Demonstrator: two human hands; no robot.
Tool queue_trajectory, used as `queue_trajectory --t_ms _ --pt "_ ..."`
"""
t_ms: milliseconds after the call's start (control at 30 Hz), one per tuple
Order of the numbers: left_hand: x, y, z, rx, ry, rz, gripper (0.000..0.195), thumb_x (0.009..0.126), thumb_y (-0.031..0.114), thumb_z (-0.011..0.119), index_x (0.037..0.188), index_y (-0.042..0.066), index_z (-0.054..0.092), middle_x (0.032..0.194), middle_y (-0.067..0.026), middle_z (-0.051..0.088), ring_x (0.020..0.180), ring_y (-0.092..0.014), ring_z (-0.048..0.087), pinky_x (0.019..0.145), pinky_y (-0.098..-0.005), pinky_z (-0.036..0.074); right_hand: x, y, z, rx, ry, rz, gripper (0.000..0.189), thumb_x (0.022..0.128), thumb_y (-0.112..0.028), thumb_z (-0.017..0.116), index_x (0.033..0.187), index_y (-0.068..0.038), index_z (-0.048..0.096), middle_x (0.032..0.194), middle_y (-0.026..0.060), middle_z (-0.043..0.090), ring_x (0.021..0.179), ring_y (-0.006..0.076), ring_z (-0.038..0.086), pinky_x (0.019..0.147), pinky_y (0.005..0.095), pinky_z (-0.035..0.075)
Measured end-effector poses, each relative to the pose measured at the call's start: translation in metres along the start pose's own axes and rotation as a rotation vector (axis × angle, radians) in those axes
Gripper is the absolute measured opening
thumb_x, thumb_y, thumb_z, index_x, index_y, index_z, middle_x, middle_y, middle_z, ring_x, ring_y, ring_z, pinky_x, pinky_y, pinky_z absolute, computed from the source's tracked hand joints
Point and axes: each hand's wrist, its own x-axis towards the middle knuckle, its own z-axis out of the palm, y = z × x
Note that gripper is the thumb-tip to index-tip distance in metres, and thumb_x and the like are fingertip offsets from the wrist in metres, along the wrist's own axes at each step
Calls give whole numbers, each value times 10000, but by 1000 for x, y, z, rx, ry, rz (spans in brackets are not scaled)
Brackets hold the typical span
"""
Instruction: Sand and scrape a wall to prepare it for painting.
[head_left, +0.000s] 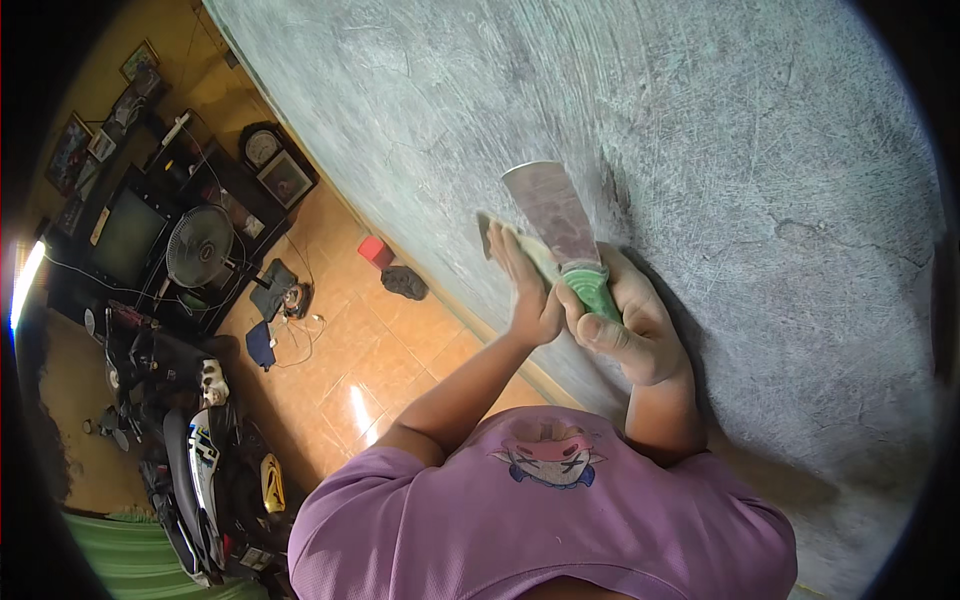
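Note:
My right hand (637, 322) grips the green handle of a putty knife (551, 214), thumb on the near side. Its broad metal blade, smeared with dull residue, points up and away over a grey, scratched plaster wall (750, 172). Close beside it, my left hand (529, 296) has its fingers stretched out along a pale, thin sheet (534, 249) with a dark corner, perhaps sandpaper. The sheet lies between that hand and the wall and runs partly behind the blade. Pale dust coats the fingers of my right hand. Whether the sheet touches the wall cannot be told.
On the tiled floor (382, 330) near the wall's foot are a red container (376, 253) and a dark bundle (404, 282). Farther left stand a fan (200, 246), a television (127, 229), cables and a motorcycle (196, 480) with a cat (214, 382) on it.

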Motion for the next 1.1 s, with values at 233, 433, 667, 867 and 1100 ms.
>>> queue_trajectory --t_ms 233,433,667,867,1100 --pt "42 -36 -25 281 -79 -106 850 952 414 389 1466 -90 -64 1536 -323 -92 1434 -458 -87 1144 -502 -66 3 -2 6 44 -23 78 450 821 -301 686 1070 -1 459 854 -1 487 689 35 428 616 170 345" --pt "1 7 -1 21 -85 -136 863 936 419 404 1477 -78 -47 1536 -321 -95 1438 -441 -107 1136 -526 -74 3 0 -4 -20 -139 68 484 884 -159 625 1274 24 406 950 -9 463 864 64 427 780 217 365" --pt "45 6 -20 13 154 -74 891 938 478 370 1466 -103 -51 1546 -300 -101 1448 -402 -107 1148 -480 -61 4 1 8 9 -61 68 555 864 -229 642 1278 43 393 891 -7 477 771 51 439 687 194 359" --pt "37 28 -7 185 30 111 908 921 467 414 1468 -103 -33 1543 -311 -93 1446 -414 -113 1143 -505 -69 3 0 -4 14 -107 65 486 885 -176 626 1272 21 407 961 -6 458 851 56 426 779 212 367" --pt "46 12 -13 105 153 -174 869 938 423 410 1467 -99 -40 1545 -306 -84 1442 -433 -83 1144 -515 -56 -1 3 -1 -2 -76 74 482 886 -227 636 1241 18 423 946 -7 459 844 65 423 780 237 372"
